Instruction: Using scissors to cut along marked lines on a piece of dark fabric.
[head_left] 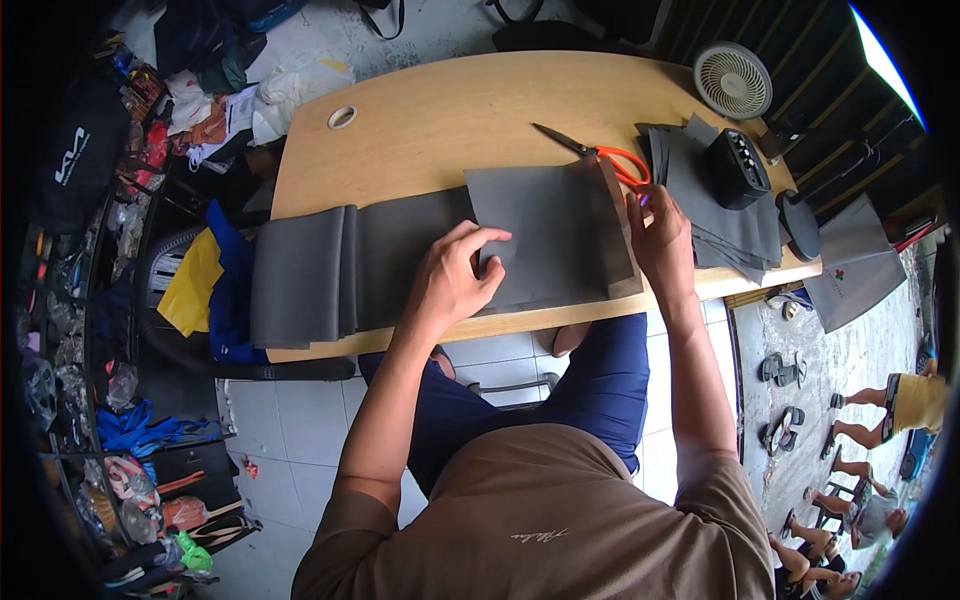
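Note:
A dark grey sheet (550,240) lies across a longer strip of grey material (400,240) along the table's near side. My left hand (460,272) rests at the sheet's left edge, thumb and forefinger apart in a curve. Along the sheet's right edge runs a narrow brownish strip (613,225). Just right of that, my right hand (662,238) has its fingers closed in a pinch; a small purple and reddish bit shows at the fingertips, too small to name. Scissors with orange handles (622,165) lie just beyond that hand.
Folded grey layers (300,275) lie at the left end of the wooden table (430,110), with a tape roll (342,117) behind. More grey pieces (700,190), a black holder (738,170) and a fan (733,80) stand right. Yellow cloth (192,285) hangs on a chair.

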